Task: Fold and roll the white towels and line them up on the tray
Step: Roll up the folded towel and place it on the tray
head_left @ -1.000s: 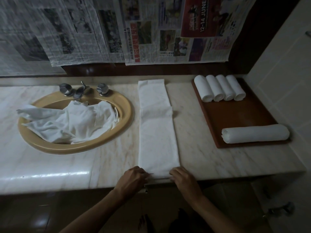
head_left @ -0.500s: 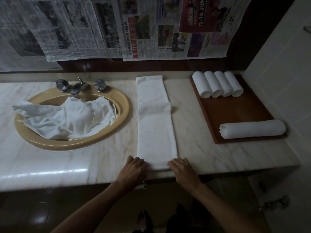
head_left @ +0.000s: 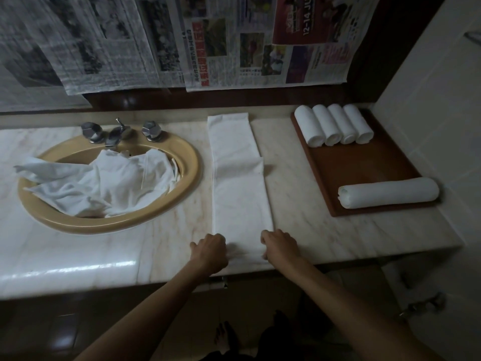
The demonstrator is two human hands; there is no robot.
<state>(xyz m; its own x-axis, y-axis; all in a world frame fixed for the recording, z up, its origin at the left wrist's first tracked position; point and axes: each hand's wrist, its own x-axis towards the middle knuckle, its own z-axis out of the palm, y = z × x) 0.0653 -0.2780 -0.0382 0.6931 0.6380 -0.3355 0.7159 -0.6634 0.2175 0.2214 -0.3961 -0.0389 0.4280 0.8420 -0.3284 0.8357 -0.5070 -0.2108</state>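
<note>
Both hands have slid forward along the counter [head_left: 338, 238]. The left hand [head_left: 209, 252] and right hand [head_left: 279, 246] now curl their fingers around the folded towel's [head_left: 238, 183] near end, starting a roll.

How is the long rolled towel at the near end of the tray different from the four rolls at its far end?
The long rolled towel lies crosswise on the tray, alone; the four rolls point front to back, packed side by side. The long rolled towel looks longer than any of the four rolls. All are white and rolled.
</note>
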